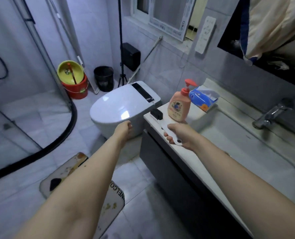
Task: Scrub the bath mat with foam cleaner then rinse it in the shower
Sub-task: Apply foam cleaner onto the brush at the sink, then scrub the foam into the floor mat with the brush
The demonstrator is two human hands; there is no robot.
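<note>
We see the brush (162, 125) lying along the counter's (191, 163) left edge, its head toward the far left corner, with our right hand (179, 135) round its handle. Just behind it stands the pump bottle (179, 106), and the tissue pack (204, 99) lies beside that, toward the wall. The sink (246, 144) sits right of them. Left of the counter is the toilet (119, 107); our left hand (124, 130) hangs before it. The bath mat (69, 169) lies on the floor below our left arm.
</note>
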